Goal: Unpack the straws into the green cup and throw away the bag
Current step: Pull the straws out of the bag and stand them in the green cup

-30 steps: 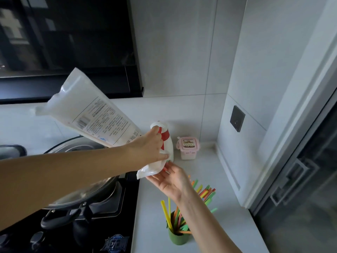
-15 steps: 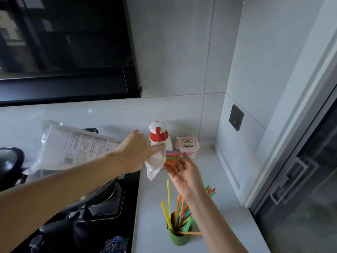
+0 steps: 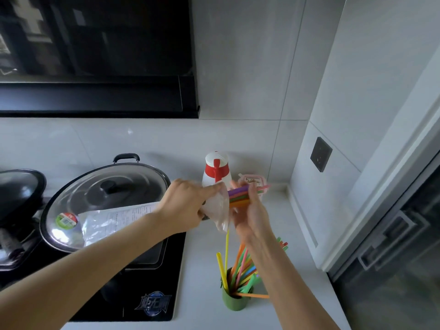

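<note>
Head view: pale kitchen table [image 3: 204,265], stove at left. Green cup [image 3: 234,303], lower centre, holds many straws [image 3: 240,265]. Left hand [image 3: 188,203] grips bag [image 3: 114,220] near its mouth. Right hand [image 3: 250,210] clasps a straw bundle [image 3: 239,197] there. Judged: bundle to cup, then bin the bag.

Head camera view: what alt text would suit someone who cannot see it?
A person's left hand holds a clear bag while the right hand grips a bundle of coloured straws at its mouth, above a green cup of straws beside a stove.

bare l hand [image 3: 188,206] & r hand [image 3: 252,217], forearms [image 3: 95,260] uncovered
</note>
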`<state>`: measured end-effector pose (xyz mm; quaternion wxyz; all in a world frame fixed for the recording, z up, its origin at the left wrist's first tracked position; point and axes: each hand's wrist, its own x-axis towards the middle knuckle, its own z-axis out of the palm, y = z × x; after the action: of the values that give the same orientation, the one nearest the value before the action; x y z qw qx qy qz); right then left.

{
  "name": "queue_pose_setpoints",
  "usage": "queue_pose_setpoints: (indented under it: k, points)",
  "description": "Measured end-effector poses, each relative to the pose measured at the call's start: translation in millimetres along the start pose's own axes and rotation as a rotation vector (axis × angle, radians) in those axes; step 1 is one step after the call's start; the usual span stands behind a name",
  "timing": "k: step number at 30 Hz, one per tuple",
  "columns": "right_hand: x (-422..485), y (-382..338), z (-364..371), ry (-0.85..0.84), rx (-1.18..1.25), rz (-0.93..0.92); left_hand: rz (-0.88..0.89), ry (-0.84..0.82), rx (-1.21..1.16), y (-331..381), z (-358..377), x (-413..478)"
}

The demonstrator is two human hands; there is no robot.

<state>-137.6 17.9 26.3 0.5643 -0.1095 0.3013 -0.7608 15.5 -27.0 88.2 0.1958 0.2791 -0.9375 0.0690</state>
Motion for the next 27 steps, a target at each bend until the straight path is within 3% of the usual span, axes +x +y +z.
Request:
queue_pose_setpoints:
  k: [12,27]
  points:
    - [7,-58,13,0.162,0.152,-0.293,-0.174,0.027,-0.081,8,10,-40]
    - [-1,-151,4,0.254,-0.084,-0.485,-0.340,-0.062,-0.011,-20,7,-79]
